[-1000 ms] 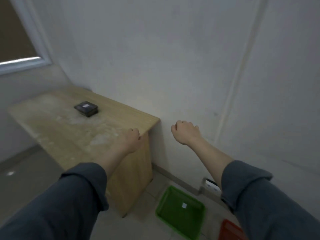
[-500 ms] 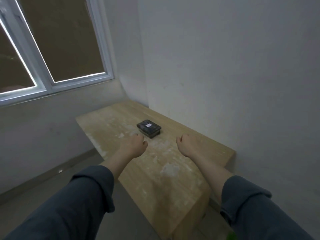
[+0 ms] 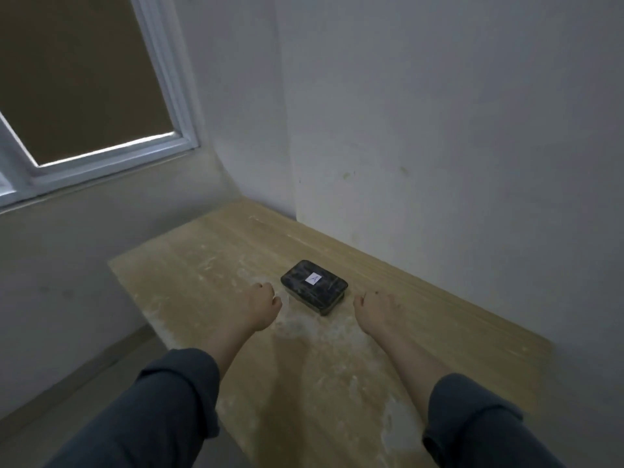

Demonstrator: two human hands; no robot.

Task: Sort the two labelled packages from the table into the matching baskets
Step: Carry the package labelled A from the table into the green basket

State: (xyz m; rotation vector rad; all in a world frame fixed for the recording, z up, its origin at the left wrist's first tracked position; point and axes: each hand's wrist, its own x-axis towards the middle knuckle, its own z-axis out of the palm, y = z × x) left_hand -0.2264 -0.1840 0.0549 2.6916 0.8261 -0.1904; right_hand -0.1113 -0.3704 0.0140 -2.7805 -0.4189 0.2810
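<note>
Package (image 3: 314, 287) labelled A lies on the table (image 3: 422, 315) between your loosely curled, empty left hand (image 3: 260, 307) and right hand (image 3: 378, 310).

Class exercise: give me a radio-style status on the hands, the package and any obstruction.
Left hand and right hand empty, flanking the package. Black package flat on table, label reads A. Nothing in the way.

A package (image 3: 314, 287) lies on the table (image 3: 209, 275), near the middle and closer to the wall (image 3: 439, 130) on the right. A small label (image 3: 313, 279) sits on top of it. The left hand (image 3: 258, 310) is just left of the package and the right hand (image 3: 378, 310) just right of it; both seem to be apart from it. A window (image 3: 84, 79) is behind the table, up on the left.
</note>
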